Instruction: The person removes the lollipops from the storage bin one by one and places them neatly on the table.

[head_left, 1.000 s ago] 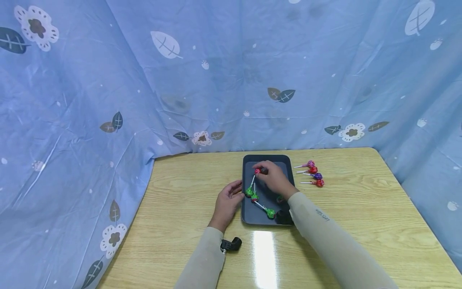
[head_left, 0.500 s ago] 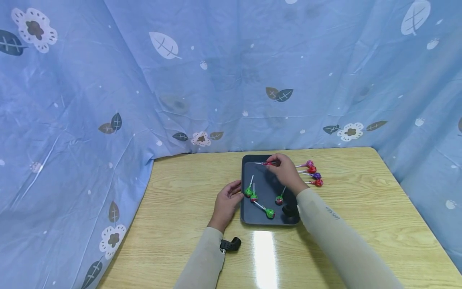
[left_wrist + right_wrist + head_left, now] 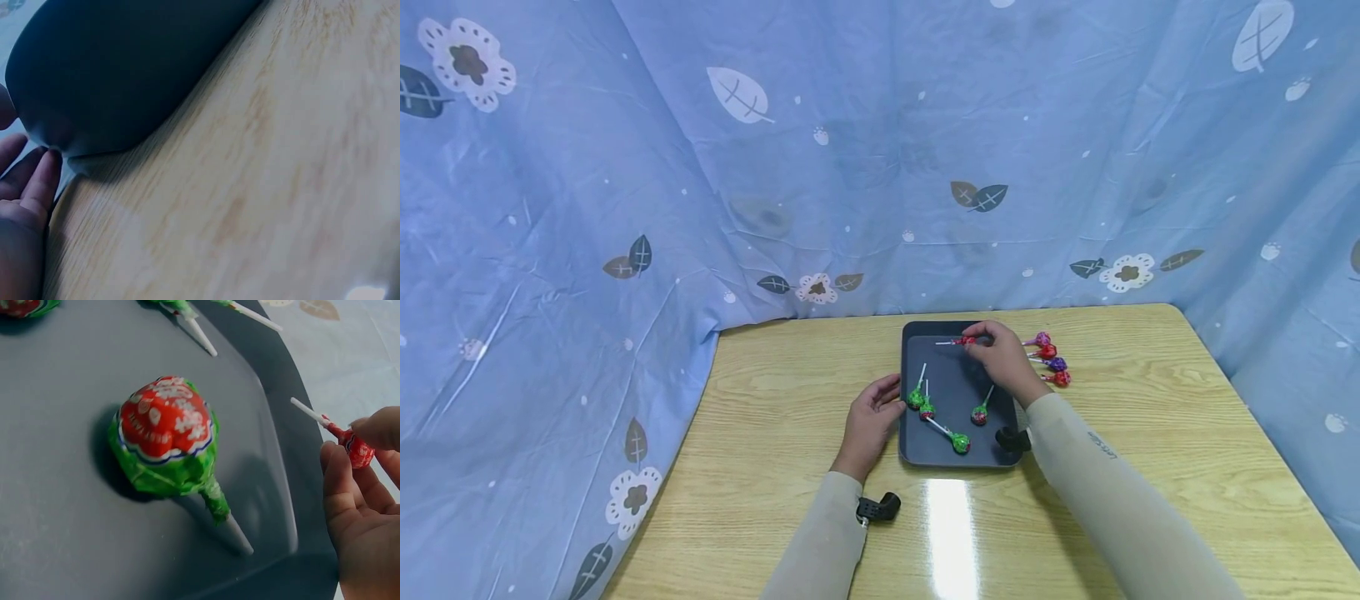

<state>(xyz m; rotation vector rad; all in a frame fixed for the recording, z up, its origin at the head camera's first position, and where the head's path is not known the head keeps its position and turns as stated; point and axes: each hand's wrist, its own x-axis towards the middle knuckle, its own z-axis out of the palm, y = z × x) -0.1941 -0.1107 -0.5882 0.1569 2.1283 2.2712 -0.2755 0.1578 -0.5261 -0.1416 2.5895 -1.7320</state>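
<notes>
A red lollipop [image 3: 967,341] is pinched by its wrapped head between the thumb and fingers of my right hand [image 3: 1005,360], over the far right part of the dark grey tray [image 3: 951,379]. Its white stick points left in the head view. My left hand [image 3: 870,423] is at the tray's left side, and in the left wrist view its fingertips [image 3: 53,159] touch the tray wall. Inside the tray lie several green-wrapped lollipops [image 3: 961,443]. One green and red lollipop [image 3: 165,437] looms large in the right wrist view.
On the wooden table [image 3: 790,400], right of the tray, a column of lollipops lies partly behind my right hand: a pink one [image 3: 1042,338], two red ones [image 3: 1062,378] and a purple one [image 3: 1057,364]. A blue patterned curtain [image 3: 880,167] hangs behind the table.
My right hand has carried the red lollipop rightward across the tray's far end. The stick has turned from pointing down to pointing left. My left hand stays in place.
</notes>
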